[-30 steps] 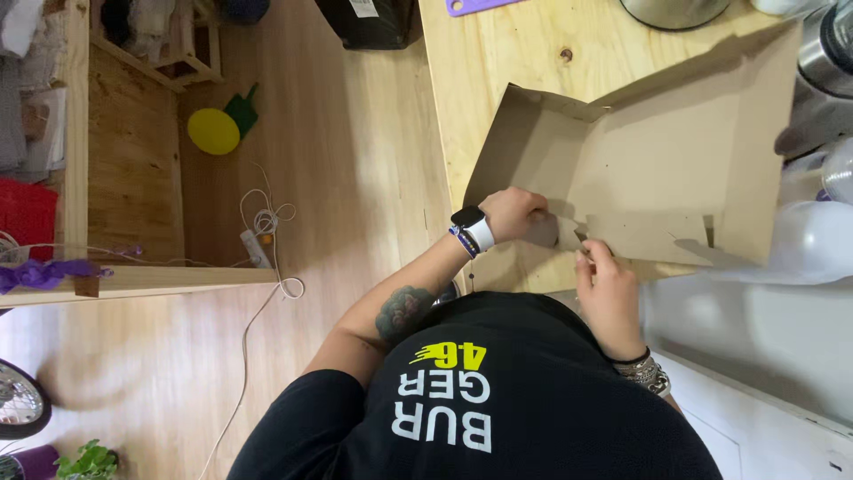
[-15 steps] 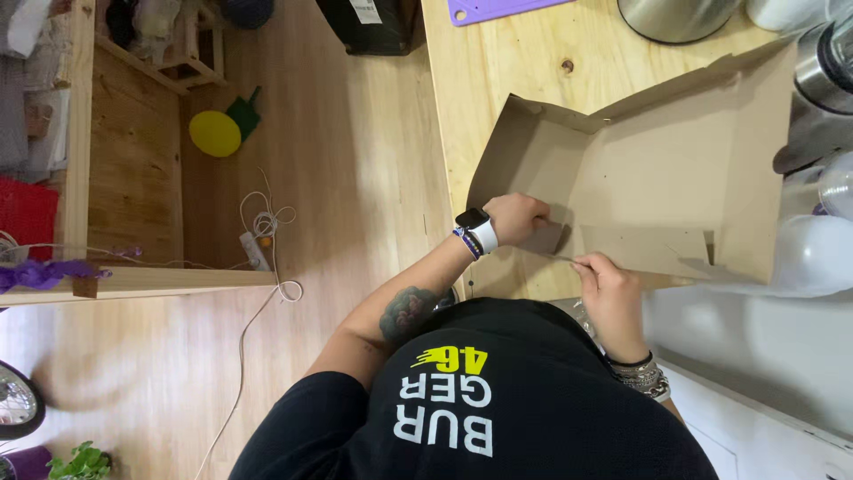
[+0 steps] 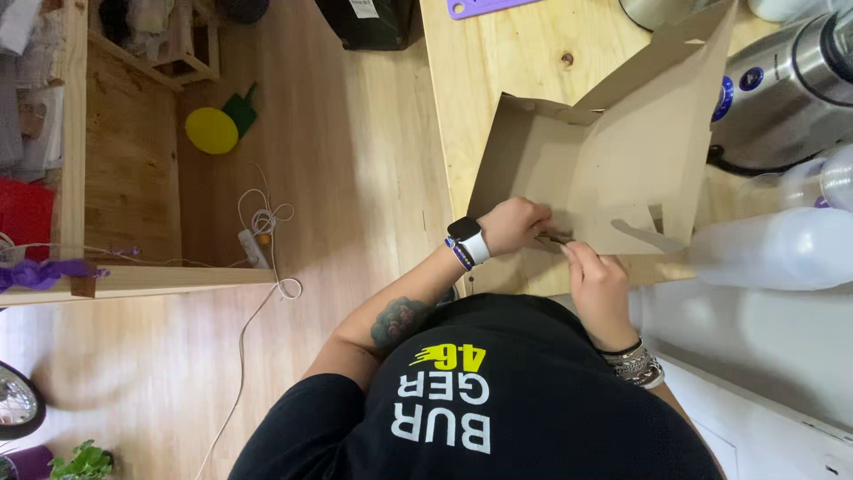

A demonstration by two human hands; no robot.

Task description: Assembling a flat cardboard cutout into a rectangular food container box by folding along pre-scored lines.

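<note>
Light plywood worktop (image 3: pixel 498 80) over a wood-plank floor (image 3: pixel 355 178), seen from our head cam looking straight down past a black T-shirt.

Grip first: our left hand (image 3: pixel 514 227) is curled shut over the near edge of a flat-pack cardboard box (image 3: pixel 613 169), knuckles up, pinning the front flap against the base. Our right hand (image 3: pixel 597 284) sits just beside it, fingers pinched closed on the same front flap (image 3: pixel 555 238). Both hands are touching the card and nearly touching each other.

Box position: it lies on the worktop directly ahead of both hands, half erected. One big panel stands tilted up on the right side and a side wall is raised on the left; a locking tab (image 3: pixel 647 235) sticks out of the near edge just right of the right hand.

Key relation: the near edge runs left-right across us, and the fold line sits under both hands. The loose tab is on the right-hand side, so the right hand is nearer to it; the left is the anchor.

Around it: a steel kettle-like appliance (image 3: pixel 791 89) and a translucent plastic bottle (image 3: pixel 782 244) close to the box's right side, and a purple mat (image 3: pixel 489 7) at the far edge. On the floor are a yellow dustpan (image 3: pixel 213 129) and a white power strip (image 3: pixel 253 249) with its cable.
</note>
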